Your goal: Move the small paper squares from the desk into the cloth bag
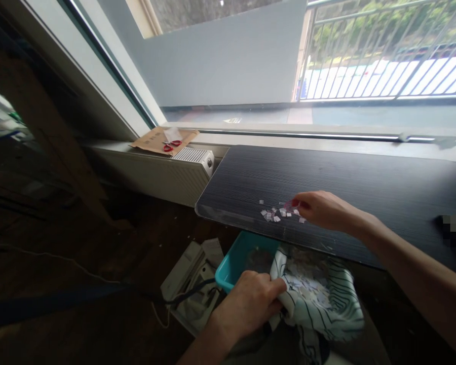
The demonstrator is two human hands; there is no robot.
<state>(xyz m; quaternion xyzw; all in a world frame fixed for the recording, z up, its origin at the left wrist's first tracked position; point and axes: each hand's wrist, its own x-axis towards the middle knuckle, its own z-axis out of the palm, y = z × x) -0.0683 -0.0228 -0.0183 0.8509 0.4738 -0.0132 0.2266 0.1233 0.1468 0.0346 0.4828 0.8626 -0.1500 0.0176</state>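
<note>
My left hand is closed on the edge of a pale cloth with dark stripes. The cloth sags like a pouch, with many small white pieces lying in it. Over the dark table, my right hand has its fingers pinched together around a thin, see-through pinkish piece, too small to name. Small whitish squares lie scattered on the tabletop beside and below those fingertips. Part of the turquoise bin shows just beyond my left hand, left of the cloth.
The dark wood-grain table stands against the window. At the back left, red-handled scissors lie on a brown envelope by the radiator. A pale box-like object with cables is on the floor.
</note>
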